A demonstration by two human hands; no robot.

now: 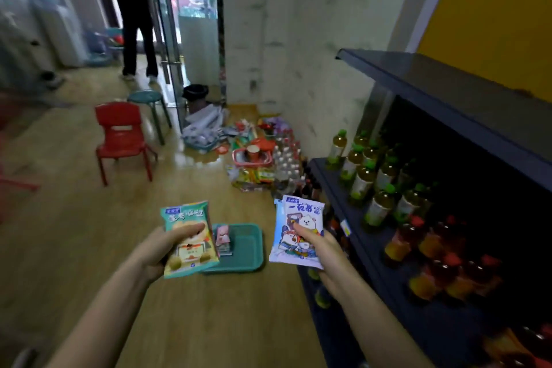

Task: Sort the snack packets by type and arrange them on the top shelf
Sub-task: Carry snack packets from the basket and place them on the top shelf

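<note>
1. The shelf unit fills the right side. Its top shelf is a dark board that looks bare, while the shelf below is crowded with green-capped bottles and red-capped bottles.
2. The wooden floor runs to the left of the unit. A heap of loose packets and water bottles lies against the wall near the far end of the lower shelf.
3. A teal tray sits on the floor just off the front edge of the lower shelf, with a few small packets left in its near-left corner.
4. The left hand is closed around a teal and cream snack packet, thumb across its face, held above the tray.
5. The right hand pinches a blue and white packet, apparently two stacked, beside the lower shelf's front edge.
6. The step in hand looks like sorting: one type per hand, nothing yet on the top shelf.
7. Next, each hand likely needs to lift to the top shelf and set its type down in a separate group.
</note>
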